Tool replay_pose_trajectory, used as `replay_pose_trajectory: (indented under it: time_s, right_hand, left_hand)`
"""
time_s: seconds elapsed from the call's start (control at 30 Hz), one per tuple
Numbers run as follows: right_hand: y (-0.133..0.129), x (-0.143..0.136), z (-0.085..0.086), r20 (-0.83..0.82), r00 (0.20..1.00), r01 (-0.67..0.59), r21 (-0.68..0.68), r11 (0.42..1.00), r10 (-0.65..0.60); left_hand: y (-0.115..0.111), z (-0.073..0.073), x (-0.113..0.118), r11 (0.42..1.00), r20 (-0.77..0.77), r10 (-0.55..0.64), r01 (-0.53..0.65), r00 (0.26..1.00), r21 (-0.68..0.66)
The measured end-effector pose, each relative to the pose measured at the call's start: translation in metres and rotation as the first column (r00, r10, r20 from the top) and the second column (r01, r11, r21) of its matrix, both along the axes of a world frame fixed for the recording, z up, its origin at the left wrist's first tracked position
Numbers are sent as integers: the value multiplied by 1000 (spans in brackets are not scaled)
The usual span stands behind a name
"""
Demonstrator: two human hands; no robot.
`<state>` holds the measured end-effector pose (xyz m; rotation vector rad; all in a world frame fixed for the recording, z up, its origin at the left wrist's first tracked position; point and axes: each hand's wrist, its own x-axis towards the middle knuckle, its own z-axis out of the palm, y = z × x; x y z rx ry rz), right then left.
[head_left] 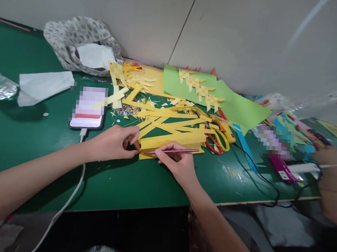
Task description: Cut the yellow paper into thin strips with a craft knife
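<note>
A folded piece of yellow paper [173,140] lies on the green table in front of me. At its left end, my left hand [118,142] is closed in a pinch on the paper's edge. My right hand [179,162] grips a thin pink stick [181,151], much like a pen, held almost level with its tip pointing left over the paper's near flap. Behind the folded piece lie loose yellow paper strips [168,122] and small scraps. Scissors [217,142] with red and yellow handles rest just right of the paper.
A charging phone [89,108] lies left, its white cable [77,189] running under my left forearm. Woven paper fish [201,88] rest on green sheets [238,101]. A yellow glue gun [225,127] trails a black cord. Farther right are a magenta power bank [281,169] and another person's hand [330,166].
</note>
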<state>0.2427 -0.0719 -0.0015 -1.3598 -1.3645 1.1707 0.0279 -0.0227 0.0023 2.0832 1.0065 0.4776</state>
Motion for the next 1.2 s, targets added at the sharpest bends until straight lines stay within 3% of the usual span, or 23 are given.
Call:
replay_pose_trajectory:
  time_s: [0.17, 0.83, 1.2]
  right_hand:
    - [0, 2, 0, -77, 997, 23, -14, 1000, -24]
    - [-1, 1, -1, -61, 998, 34, 18, 999, -33]
    - [-1, -2, 0, -40, 999, 34, 7, 999, -34]
  left_hand:
    - [0, -1, 0, 999, 21, -1, 2, 1000, -35]
    - [-1, 1, 1, 1000, -6, 14, -14, 1000, -24]
    - [-6, 1, 5, 993, -100, 45, -34, 994, 113]
